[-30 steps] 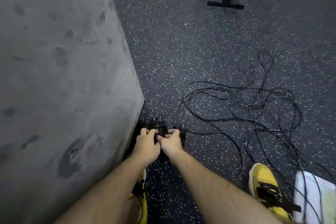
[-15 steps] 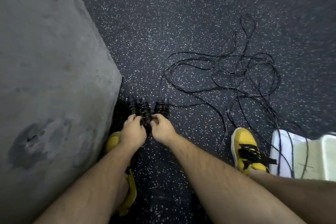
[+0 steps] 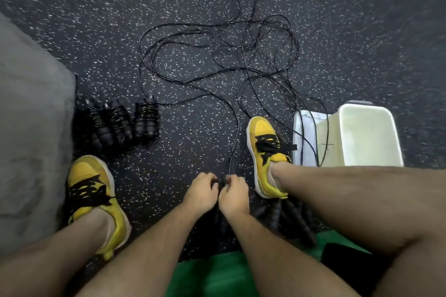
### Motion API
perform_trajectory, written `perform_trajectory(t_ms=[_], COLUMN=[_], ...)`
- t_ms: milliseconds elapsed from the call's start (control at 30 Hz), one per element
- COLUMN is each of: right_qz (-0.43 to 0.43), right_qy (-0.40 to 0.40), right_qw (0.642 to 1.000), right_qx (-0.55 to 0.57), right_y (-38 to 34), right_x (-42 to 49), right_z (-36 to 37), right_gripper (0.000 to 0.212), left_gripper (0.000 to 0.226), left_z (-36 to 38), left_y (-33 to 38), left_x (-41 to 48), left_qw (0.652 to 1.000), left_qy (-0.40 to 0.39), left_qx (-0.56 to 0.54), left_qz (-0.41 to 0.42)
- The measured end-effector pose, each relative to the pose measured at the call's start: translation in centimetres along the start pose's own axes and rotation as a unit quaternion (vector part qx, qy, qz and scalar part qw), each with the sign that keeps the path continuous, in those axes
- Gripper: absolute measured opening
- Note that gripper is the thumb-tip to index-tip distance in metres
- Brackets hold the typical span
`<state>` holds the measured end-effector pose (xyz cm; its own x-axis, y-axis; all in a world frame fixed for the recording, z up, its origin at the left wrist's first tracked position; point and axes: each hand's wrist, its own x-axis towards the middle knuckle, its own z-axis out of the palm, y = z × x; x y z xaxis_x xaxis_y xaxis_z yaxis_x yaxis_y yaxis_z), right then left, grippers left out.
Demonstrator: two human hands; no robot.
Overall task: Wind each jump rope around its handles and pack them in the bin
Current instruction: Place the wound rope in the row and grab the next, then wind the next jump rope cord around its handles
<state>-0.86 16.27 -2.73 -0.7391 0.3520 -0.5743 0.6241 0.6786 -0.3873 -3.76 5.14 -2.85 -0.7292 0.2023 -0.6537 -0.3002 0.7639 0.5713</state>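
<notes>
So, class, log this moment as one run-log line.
left hand: grips rope ends | right hand: grips rope ends | wound ropes: on floor beside wall | bin: holds no wound rope

Floor [image 3: 337,31]: dark rubber, white-flecked. Landmark is the white bin [image 3: 366,137], which stands on it. Left of the bin, my right shoe [image 3: 265,152]; farther left, loose black ropes [image 3: 217,60] lie tangled, some strands draped over the bin's side. Well left of the bin, wound rope bundles [image 3: 120,123] lie side by side beside a grey block [image 3: 29,128]. My left shoe [image 3: 94,195] is planted just below them.
</notes>
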Motion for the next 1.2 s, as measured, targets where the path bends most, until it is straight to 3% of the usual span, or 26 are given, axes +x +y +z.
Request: perform_trajectory(t_ms=[67,200,333,567,633,733,967,1067,1200], right_qz=[0.023,0.102,0.128,0.097,0.085,0.079,0.013,-0.062,-0.194], right_qy=[-0.013,-0.129,-0.158,-0.128,-0.102,-0.062,-0.029,-0.014,-0.007], right_qw=[1.0,0.986,0.978,0.977,0.974,0.958,0.925,0.931,0.939], right_qx=[-0.016,0.034,0.047,0.141,0.181,0.269,0.377,0.358,0.285], right_y=[2.4,3.8,4.2,3.2,2.0,-0.7,-10.7,-14.7,-19.7], right_x=[0.5,3.3,4.8,5.1,4.9,4.2,0.1,-2.5,-6.5], right_z=[0.5,1.0,1.7,1.0,-0.3,-2.6,-9.1,-13.0,-19.7], right_gripper=[0.033,0.037,0.025,0.024,0.022,0.012,0.007,0.01,0.019], left_gripper=[0.035,0.057,0.065,0.008,0.003,0.014,0.02,0.018,0.029], left_z=[1.7,3.3,3.6,2.7,1.5,-1.0,-10.4,-15.5,-22.7], left_y=[0.3,0.0,-0.5,0.2,1.5,3.3,7.8,10.0,14.0], left_x=[0.2,1.4,2.9,4.5,4.3,3.3,-1.5,-4.8,-10.1], left_qw=[0.999,0.993,0.992,0.987,0.985,0.984,0.966,0.958,0.959], left_qy=[-0.024,-0.071,-0.066,-0.028,-0.016,0.016,0.124,0.164,0.224], left_qx=[0.011,-0.028,-0.048,-0.092,-0.109,-0.131,-0.22,-0.235,-0.162], left_qz=[-0.035,-0.086,-0.1,-0.131,-0.129,-0.119,-0.061,-0.01,0.055])
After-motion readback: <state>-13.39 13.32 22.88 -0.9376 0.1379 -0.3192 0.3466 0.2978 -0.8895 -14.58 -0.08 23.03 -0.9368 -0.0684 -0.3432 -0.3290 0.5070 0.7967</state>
